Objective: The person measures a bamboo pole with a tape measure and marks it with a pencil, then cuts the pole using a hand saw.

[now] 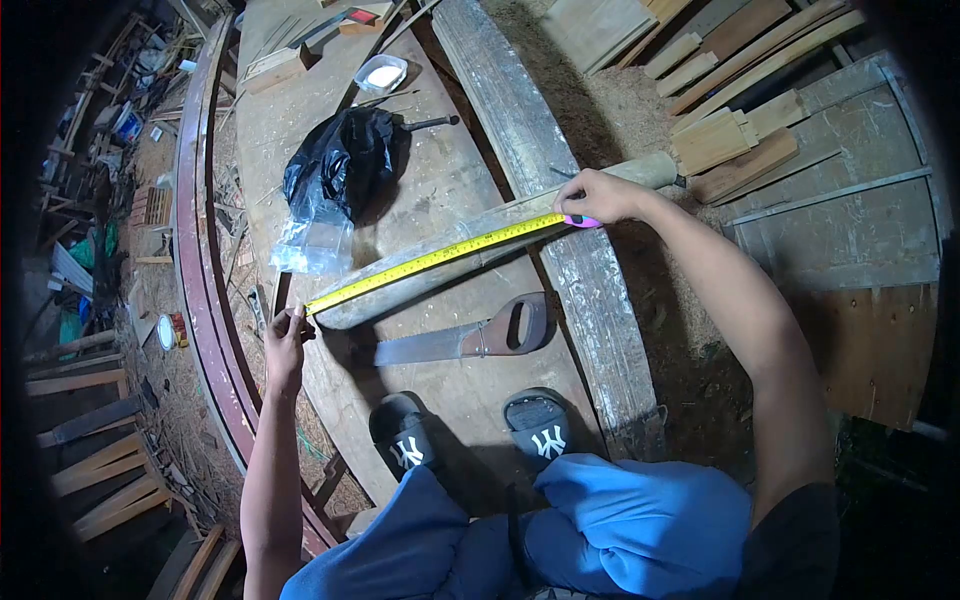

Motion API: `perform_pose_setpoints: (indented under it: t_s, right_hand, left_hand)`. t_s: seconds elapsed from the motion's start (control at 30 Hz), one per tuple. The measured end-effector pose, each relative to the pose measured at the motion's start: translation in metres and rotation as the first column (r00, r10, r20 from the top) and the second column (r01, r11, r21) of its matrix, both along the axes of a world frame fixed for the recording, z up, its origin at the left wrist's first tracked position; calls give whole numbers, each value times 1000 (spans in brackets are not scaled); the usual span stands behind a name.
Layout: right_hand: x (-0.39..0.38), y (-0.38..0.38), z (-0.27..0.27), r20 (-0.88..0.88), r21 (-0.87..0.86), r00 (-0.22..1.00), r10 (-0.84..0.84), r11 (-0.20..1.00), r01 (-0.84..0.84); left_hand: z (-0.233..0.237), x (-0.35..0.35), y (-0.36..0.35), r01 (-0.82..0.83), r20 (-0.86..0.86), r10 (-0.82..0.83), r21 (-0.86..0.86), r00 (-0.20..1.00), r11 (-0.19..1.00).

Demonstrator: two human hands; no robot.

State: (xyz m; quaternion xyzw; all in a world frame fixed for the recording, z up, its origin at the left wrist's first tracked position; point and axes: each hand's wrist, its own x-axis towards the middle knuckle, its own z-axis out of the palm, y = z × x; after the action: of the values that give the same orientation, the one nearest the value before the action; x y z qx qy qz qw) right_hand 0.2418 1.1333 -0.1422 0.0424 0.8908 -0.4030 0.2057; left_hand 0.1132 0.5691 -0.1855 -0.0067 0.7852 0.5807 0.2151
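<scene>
A yellow tape measure (430, 260) is stretched along a long grey wooden plank (470, 255) that lies across the workbench. My left hand (287, 335) pinches the tape's end at the plank's near-left end. My right hand (598, 195) holds the tape's pink case (582, 221) down at the plank's far-right part. Just below the plank lies a handsaw (470, 340) with a wooden handle.
A black plastic bag (340, 160) and a clear bag (315, 235) sit beyond the plank. A thick beam (560, 220) runs along the bench's right side. My feet in black slippers (470, 430) stand on the bench. Timber offcuts (740, 120) lie at right, clutter at left.
</scene>
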Motion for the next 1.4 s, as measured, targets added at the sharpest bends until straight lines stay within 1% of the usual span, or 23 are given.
perform_pose_setpoints:
  t_s: [0.1, 0.33, 0.4, 0.43, 0.53, 0.6, 0.63, 0.67, 0.77, 0.8, 0.83, 0.87, 0.9, 0.93, 1.0, 1.03, 1.07, 1.13, 1.17, 1.27, 1.33, 1.37, 1.4]
  right_hand:
    - [-3, -1, 1, 75, 64, 997, 14, 998, -19]
    - [-2, -7, 11, 139, 94, 990, 6, 995, -19]
    - [3, -8, 4, -33, -25, 999, 16, 1000, -17]
    - [4, -8, 3, -34, -25, 999, 16, 1000, -17]
    - [7, -13, 8, 10, 24, 1000, 16, 1000, -16]
    - [10, -19, 16, 96, 141, 995, -22, 990, 9]
    - [13, -15, 4, -35, 169, 999, 21, 985, -15]
    - [16, -12, 1, -37, 170, 999, 20, 985, -14]
    - [30, -11, -3, -67, 288, 993, -94, 951, 109]
    - [35, -11, 0, -70, 290, 993, -96, 950, 112]
    - [40, -11, 3, 30, 156, 953, -302, 943, 294]
    - [46, -11, 7, 155, 39, 865, -477, 878, 477]
    - [55, -7, -10, 119, -89, 800, -588, 796, 598]
    - [63, -6, -11, 114, -89, 799, -590, 795, 600]
    - [76, -7, -11, 212, -238, 597, -774, 552, 799]
    - [82, -12, -8, 274, -267, 524, -806, 460, 847]
    - [89, -20, -8, 299, -354, 449, -842, 339, 872]
    - [101, -33, -17, 374, -418, 329, -867, 160, 894]
    - [105, -46, -21, 456, -412, 195, -868, -12, 911]
    - [104, -83, -27, 524, -395, -3, -852, -246, 885]
    - [103, -94, -73, 547, -496, -52, -836, -373, 784]
    - [99, -106, -64, 564, -449, -81, -822, -387, 806]
    - [95, -110, -76, 570, -447, -105, -815, -414, 793]
  left_hand:
    - [-2, 0, -2, -8, 17, 8, 3, 1000, 1000]
    - [-1, 0, -1, -11, 26, 12, -10, 1000, 1000]
    - [2, -1, 2, -11, 31, 11, -2, 999, 1000]
    - [4, -3, 3, -10, 37, 10, 5, 999, 1000]
    - [8, -8, 6, 11, -5, -11, 7, 1000, 1000]
    - [9, -11, 9, 36, -21, -36, 15, 999, 999]
    - [9, -13, 10, 59, -36, -59, 23, 998, 998]
    - [10, -14, 10, 60, -39, -59, 24, 997, 998]
    - [11, -15, 13, 102, -15, -102, 35, 995, 994]
    - [15, -13, 15, 50, 16, -51, 52, 999, 997]
    - [18, -11, 17, -3, 47, 0, 68, 999, 998]
    - [17, -11, 15, -1, 43, -2, 71, 999, 997]
    - [15, -12, 11, -3, 48, 1, 61, 999, 998]
    - [13, -12, 8, -6, 52, 3, 51, 999, 999]
    - [10, -13, 2, -7, 44, 4, 52, 999, 999]
    - [9, -14, 0, -16, 40, 14, 56, 999, 998]
    - [7, -15, -1, -24, 36, 22, 60, 999, 998]
    - [8, -17, 0, -29, 42, 27, 69, 999, 997]
    - [7, -18, 2, -36, 34, 33, 76, 999, 996]
    - [9, -21, 14, -32, 18, 31, 77, 999, 997]
    - [6, -26, 20, -45, 28, 43, 92, 999, 995]
    - [12, -24, 28, -54, 24, 51, 97, 998, 994]
    - [12, -25, 32, -36, 21, 34, 103, 999, 994]
